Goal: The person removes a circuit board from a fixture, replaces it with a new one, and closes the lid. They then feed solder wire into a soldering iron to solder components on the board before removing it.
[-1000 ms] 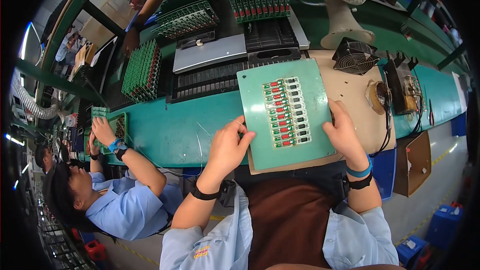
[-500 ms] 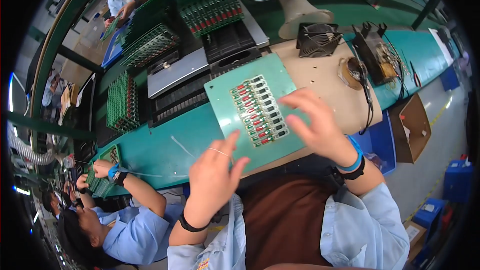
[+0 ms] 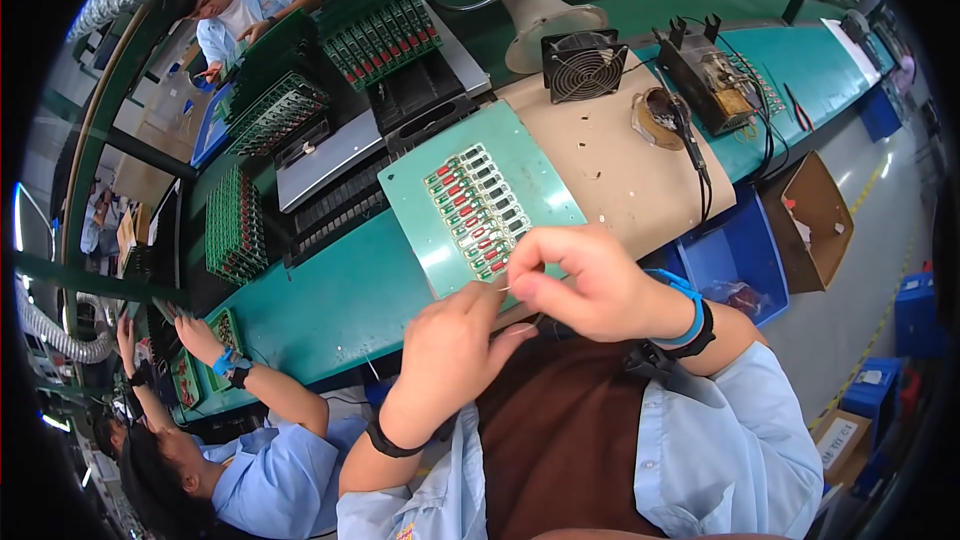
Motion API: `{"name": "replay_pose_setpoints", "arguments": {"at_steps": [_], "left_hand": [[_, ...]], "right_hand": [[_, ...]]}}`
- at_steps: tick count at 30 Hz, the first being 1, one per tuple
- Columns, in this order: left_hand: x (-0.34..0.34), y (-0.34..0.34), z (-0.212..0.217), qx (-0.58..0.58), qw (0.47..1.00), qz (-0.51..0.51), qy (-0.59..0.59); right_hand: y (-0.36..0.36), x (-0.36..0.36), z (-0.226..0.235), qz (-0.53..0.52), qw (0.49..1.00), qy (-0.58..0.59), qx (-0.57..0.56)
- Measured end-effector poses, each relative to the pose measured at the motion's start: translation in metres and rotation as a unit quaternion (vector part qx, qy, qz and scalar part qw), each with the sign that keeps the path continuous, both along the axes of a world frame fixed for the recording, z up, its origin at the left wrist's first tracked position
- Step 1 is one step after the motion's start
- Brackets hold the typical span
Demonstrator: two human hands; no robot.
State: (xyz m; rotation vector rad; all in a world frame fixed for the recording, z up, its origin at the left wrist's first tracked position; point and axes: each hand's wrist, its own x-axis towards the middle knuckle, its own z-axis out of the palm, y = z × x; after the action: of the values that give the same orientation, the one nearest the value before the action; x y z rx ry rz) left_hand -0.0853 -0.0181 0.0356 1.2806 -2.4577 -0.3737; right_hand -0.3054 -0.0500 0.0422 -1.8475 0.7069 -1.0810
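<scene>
Thin pale strand [image 3: 505, 288] at the near edge of the green plate [image 3: 537, 175], largely hidden by fingers. Right hand [image 3: 588, 280] at the plate's near right corner, closed to a pinch, thumb and forefinger together on the strand, blue and black bands at the wrist. Left hand [image 3: 447, 340] just in front of the plate, partly open, fingers loosely bent and thumb spread away; any hold on the strand impossible to tell. On the plate, 1 row of small circuit boards [image 3: 475, 202], with red and dark parts, near end covered by the right hand. Under the plate's right side, a brown sheet [image 3: 620, 155]; to the plate's left, a teal mat [image 3: 340, 310]. Beyond and right of the plate, a square black fan [image 3: 585, 67], a round holder [image 3: 655, 117] and a dark boxy device [image 3: 708, 85]. Directly right of the plate, lower down, a blue bin [image 3: 722, 248] and a cardboard box [image 3: 822, 240]. Left of the plate, a grey panel [image 3: 328, 168] and a stack of green boards [image 3: 232, 225]; farther left, a co-worker in a light blue shirt [image 3: 275, 480].
</scene>
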Motion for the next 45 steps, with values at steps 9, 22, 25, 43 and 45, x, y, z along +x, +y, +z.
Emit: {"name": "replay_pose_setpoints", "arguments": {"at_steps": [9, 22, 25, 43, 45], "left_hand": [[0.017, 0.01, -0.008, 0.169, 0.915, 0.126, 0.344], [0.018, 0.017, -0.017, -0.081, 0.95, 0.018, 0.302], [0.012, 0.015, -0.011, -0.08, 0.952, 0.005, 0.296], [0.029, 0.008, -0.015, -0.12, 0.927, 0.039, 0.354], [0.022, 0.004, -0.014, -0.098, 0.938, 0.005, 0.332]], "right_hand": [[0.013, -0.023, 0.001, 0.101, 0.942, -0.163, 0.274], [0.018, 0.007, -0.02, 0.087, 0.987, 0.047, 0.126], [0.017, 0.008, -0.022, 0.087, 0.987, 0.043, 0.129], [0.004, 0.003, -0.022, 0.079, 0.991, 0.055, 0.088], [0.005, 0.008, -0.022, 0.083, 0.991, 0.048, 0.092]]}}
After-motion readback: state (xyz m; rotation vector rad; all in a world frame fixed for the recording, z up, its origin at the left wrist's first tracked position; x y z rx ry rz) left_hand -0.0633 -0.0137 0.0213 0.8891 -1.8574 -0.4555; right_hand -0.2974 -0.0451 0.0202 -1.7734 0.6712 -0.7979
